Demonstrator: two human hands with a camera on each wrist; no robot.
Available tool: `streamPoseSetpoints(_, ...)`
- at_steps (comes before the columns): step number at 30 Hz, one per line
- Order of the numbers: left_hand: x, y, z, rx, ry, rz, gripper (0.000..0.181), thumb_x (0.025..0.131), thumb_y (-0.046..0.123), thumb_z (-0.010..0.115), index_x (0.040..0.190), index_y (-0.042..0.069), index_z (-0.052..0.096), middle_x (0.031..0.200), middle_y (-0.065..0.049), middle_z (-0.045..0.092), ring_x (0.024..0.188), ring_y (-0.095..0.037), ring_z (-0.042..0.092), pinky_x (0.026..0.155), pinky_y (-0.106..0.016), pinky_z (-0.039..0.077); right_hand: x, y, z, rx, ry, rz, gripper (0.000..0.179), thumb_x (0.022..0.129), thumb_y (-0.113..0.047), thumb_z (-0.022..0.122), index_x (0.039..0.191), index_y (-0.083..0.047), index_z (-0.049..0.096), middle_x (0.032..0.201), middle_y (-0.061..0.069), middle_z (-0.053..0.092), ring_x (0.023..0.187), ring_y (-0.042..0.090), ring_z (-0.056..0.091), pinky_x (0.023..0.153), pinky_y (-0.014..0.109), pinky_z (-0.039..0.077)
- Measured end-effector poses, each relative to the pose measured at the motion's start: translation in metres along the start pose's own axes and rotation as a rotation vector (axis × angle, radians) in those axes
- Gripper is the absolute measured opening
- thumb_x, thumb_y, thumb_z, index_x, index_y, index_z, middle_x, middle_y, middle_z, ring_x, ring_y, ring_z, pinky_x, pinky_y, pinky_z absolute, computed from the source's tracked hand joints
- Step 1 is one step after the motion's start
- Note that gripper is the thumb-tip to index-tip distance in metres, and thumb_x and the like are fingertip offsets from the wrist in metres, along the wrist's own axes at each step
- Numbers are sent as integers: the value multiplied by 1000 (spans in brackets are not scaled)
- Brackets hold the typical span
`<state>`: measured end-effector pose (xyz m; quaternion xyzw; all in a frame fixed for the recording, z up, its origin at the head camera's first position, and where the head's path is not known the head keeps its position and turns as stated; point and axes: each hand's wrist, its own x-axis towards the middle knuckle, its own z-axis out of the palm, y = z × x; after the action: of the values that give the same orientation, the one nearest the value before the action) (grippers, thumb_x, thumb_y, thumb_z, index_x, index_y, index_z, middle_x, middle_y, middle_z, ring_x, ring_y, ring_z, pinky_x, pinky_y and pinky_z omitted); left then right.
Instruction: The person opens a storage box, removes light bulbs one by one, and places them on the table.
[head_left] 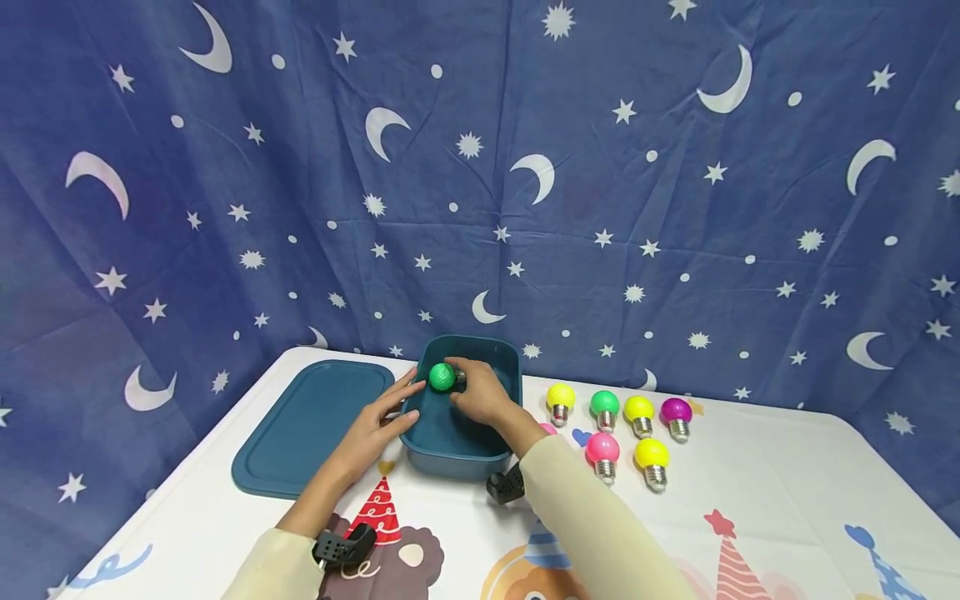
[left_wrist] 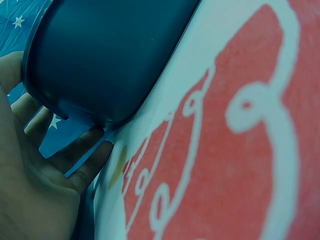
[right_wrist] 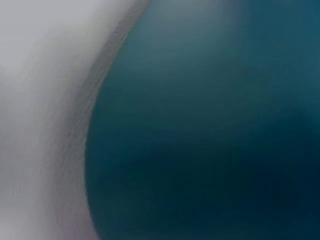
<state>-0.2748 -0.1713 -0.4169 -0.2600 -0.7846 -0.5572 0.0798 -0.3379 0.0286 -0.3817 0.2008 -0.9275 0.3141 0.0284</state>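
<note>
In the head view a deep blue plastic bin stands in the middle of the table. My right hand reaches down inside it and pinches a green light bulb near its silver screw base, the round end pointing left. My left hand rests against the bin's left side, fingers extended, thumb at the rim. The left wrist view shows those fingers spread along the bin's outer wall. Only a blurred blue bin wall fills most of the right wrist view.
A flat blue lid lies left of the bin. To the right are several bulbs: yellow, green, purple and pink. One pink bulb is partly hidden by the right arm. A starry blue curtain hangs behind.
</note>
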Motion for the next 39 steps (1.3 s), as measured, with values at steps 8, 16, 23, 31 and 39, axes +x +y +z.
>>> streamPoseSetpoints(8,0,-7,-1,-16,-4,12,46,97,16,56,141,4,46,156,-8,25,142,-31,19,106,-58,29,0,1,1,-2,-37,1,51,81,-8,74,130,-17,60,105,12,56,98,27,47,87,47,44)
streamPoseSetpoints(16,-1,14,-1,-23,-10,-3,45,97,7,54,140,-2,45,155,-18,23,141,-38,18,104,-61,29,-1,2,2,-68,-32,11,47,78,-14,80,122,-16,65,102,13,56,99,29,46,86,47,43)
streamPoseSetpoints(23,-4,35,-2,-21,-25,-28,45,96,5,53,140,-3,44,154,-21,23,140,-41,20,104,-60,30,-1,0,3,-100,-110,21,44,76,-32,82,115,-18,68,132,11,49,124,35,37,97,64,32)
streamPoseSetpoints(31,-2,15,-1,-19,-13,6,45,97,8,53,140,-3,45,154,-20,22,140,-41,20,103,-62,30,0,-1,3,-14,-214,-36,51,79,-28,80,124,-18,58,112,5,62,107,24,55,94,49,43)
streamPoseSetpoints(39,-1,-6,-1,-25,-5,10,45,97,15,56,141,9,48,156,-8,24,141,-33,22,104,-59,31,-2,-2,1,10,-224,-69,54,81,-24,78,130,-28,57,90,-1,61,84,15,56,78,35,47)
